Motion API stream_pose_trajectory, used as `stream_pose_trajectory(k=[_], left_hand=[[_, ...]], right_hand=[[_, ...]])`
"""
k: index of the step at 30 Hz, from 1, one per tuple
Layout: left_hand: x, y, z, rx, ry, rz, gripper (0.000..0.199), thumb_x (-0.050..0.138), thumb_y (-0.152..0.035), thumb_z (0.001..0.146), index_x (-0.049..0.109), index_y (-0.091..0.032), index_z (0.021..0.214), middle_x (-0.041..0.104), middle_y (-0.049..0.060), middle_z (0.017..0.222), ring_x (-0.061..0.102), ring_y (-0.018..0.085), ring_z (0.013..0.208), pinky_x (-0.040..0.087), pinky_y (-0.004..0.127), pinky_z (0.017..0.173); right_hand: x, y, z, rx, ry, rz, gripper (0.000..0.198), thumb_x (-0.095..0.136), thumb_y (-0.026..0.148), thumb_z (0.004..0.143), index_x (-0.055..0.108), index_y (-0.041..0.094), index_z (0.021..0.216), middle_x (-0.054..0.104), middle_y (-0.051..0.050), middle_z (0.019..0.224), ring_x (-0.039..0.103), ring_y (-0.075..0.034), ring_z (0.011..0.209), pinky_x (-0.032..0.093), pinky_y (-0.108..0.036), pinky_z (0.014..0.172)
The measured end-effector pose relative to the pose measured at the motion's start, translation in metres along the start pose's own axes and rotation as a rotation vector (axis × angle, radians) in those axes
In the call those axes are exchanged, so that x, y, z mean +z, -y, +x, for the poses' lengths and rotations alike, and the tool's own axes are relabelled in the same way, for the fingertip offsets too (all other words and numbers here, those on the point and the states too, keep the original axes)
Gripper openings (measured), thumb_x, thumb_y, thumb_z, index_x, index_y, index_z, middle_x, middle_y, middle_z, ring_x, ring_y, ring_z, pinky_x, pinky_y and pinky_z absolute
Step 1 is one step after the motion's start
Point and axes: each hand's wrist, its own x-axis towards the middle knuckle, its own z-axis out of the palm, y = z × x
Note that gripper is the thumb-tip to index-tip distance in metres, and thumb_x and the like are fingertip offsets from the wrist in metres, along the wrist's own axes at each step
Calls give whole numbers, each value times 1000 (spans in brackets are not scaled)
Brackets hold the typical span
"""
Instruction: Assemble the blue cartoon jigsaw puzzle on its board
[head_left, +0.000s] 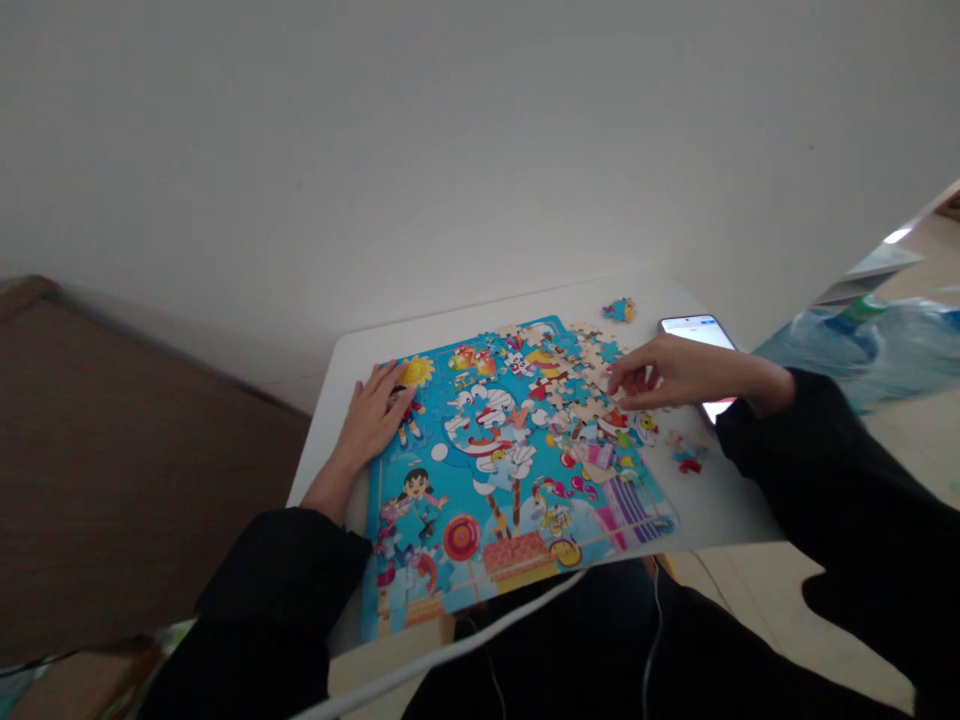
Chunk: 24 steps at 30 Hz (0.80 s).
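Observation:
A cartoon jigsaw puzzle point(461, 465) on a blue board lies partly assembled on a small white table. My left hand point(371, 410) rests flat on its upper left part, fingers stretched out beside the yellow sun. Loose puzzle pieces point(581, 385), some with bare tan backs up, are heaped over the board's right side. At the right edge of this heap, my right hand point(660, 372) has its thumb and fingers drawn together in a pinch. Whatever lies between those fingertips is too small to make out.
A lit phone point(697, 328) lies at the table's right, partly under my right forearm. Small clusters of joined pieces point(619, 309) sit by the far edge and near the right sleeve. A white cable point(450, 650) crosses in front; plastic bottles point(870, 340) stand right. A wall rises behind.

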Motion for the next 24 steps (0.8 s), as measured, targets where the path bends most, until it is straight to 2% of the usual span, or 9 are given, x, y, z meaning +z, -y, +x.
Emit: stream_pose_trajectory(k=[3, 6, 9, 11, 15, 20, 24], left_hand=[[0, 1, 1, -15, -13, -24, 55, 34, -46, 90, 43, -20, 138, 35, 9, 151, 20, 28, 144, 14, 57, 114], [0, 1, 0, -39, -35, -42, 54, 33, -46, 90, 45, -20, 136, 35, 9, 151, 20, 29, 144, 14, 58, 115], [-1, 2, -1, -59, -71, -44, 52, 29, -45, 92, 47, -22, 135, 38, 8, 150, 21, 28, 143, 11, 58, 115], [0, 4, -1, -79, -94, -38, 51, 28, -46, 93, 47, -23, 135, 38, 8, 150, 22, 28, 143, 8, 59, 115], [1, 6, 0, -119, -111, -36, 52, 28, -48, 93, 47, -23, 135, 39, 9, 149, 24, 30, 142, 4, 62, 114], [-2, 4, -1, -153, -111, -47, 48, 29, -45, 94, 48, -26, 134, 39, 6, 149, 26, 28, 142, 6, 60, 115], [-5, 3, -3, -210, -123, 3, 46, 31, -38, 94, 48, -21, 134, 40, 8, 148, 25, 29, 142, 7, 58, 116]], right_hand=[[-9, -1, -14, 62, 101, -44, 28, 62, 41, 76, 70, 21, 94, 67, 1, 66, 63, -13, 60, 45, -25, 56], [-10, 0, -30, 149, 105, -106, 27, 65, 39, 71, 69, 22, 92, 65, 1, 64, 62, -14, 57, 45, -26, 54], [1, 2, -50, 220, 107, -148, 31, 67, 43, 68, 67, 23, 92, 67, 0, 69, 62, -16, 60, 46, -28, 55], [13, 2, -64, 277, 68, -189, 36, 67, 46, 67, 67, 25, 96, 68, -2, 77, 63, -18, 63, 47, -31, 57], [40, 3, -85, 393, -23, -245, 38, 68, 38, 66, 65, 26, 102, 70, -5, 97, 66, -22, 74, 50, -35, 63], [57, 0, -94, 447, -88, -322, 27, 57, 40, 76, 64, 28, 99, 71, -4, 95, 68, -25, 80, 52, -39, 64], [65, -8, -96, 456, -182, -453, 33, 50, 43, 80, 67, 29, 104, 73, -6, 99, 69, -29, 83, 54, -45, 67]])
